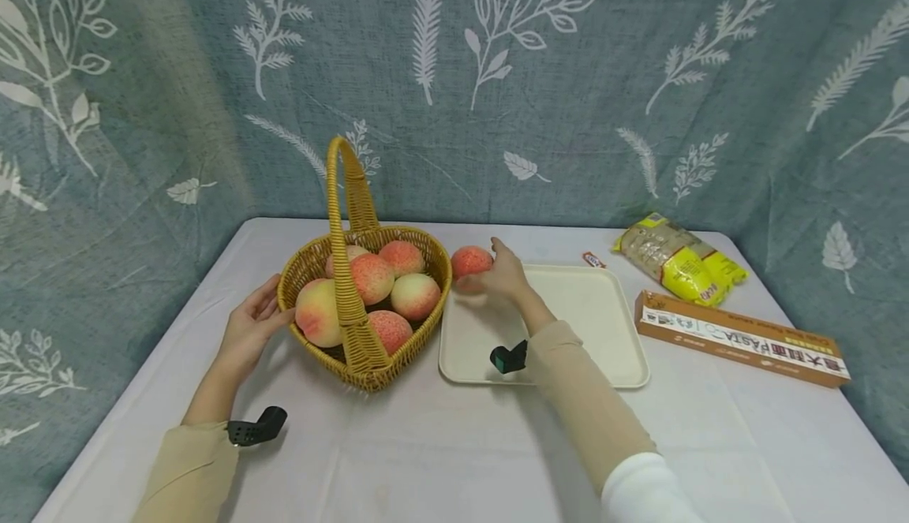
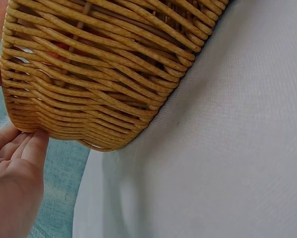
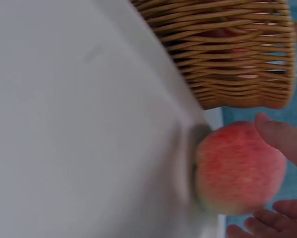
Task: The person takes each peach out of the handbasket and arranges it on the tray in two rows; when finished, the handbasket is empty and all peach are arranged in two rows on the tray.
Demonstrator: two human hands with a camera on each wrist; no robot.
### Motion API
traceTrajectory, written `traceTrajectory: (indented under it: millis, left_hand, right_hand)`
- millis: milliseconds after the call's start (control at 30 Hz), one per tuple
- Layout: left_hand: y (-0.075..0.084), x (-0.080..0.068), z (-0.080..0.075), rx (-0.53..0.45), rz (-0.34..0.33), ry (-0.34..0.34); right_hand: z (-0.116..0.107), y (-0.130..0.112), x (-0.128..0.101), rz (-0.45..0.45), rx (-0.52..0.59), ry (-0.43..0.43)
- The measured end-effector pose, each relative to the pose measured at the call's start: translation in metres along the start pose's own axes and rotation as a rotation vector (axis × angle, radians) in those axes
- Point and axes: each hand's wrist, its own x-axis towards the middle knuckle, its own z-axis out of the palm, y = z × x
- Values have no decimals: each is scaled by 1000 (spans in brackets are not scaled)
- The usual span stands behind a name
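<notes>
A heart-shaped wicker basket (image 1: 398, 365) with a tall handle holds several red-and-cream peaches (image 1: 371, 278). My left hand (image 1: 248, 326) touches the basket's left side, its fingers fairly straight against the wicker wall (image 2: 98, 74) and the thumb at the rim. To the right of the basket, one more peach (image 1: 472, 261) sits at the far left corner of a cream tray (image 1: 589, 326). My right hand (image 1: 503, 274) is spread around this peach. In the right wrist view, the thumb overlaps the peach (image 3: 240, 168), while loosely bent fingers show below it.
A yellow-and-clear food bag (image 1: 678, 259) lies at the back right. In front of it is a long brown pasta box (image 1: 738, 338). A small red-and-white packet (image 1: 593, 259) lies behind the tray. A leaf-patterned curtain (image 1: 454, 160) hangs behind the white-covered table (image 1: 398, 460).
</notes>
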Motion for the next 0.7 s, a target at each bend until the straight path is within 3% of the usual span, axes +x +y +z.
traceTrajectory:
  millis: [200, 333, 533, 700]
  left_hand:
    - [0, 1, 1, -1, -2, -3]
    - [1, 2, 0, -8, 4, -3]
    - [1, 1, -1, -10, 2, 3]
    - [0, 1, -1, -8, -7, -5]
  right_hand:
    - [-17, -24, -3, -113, -25, 26]
    - [-13, -47, -11, -257, 16, 14]
    - [11, -86, -30, -560, -138, -200]
    - [36, -111, -40, -709, -273, -395]
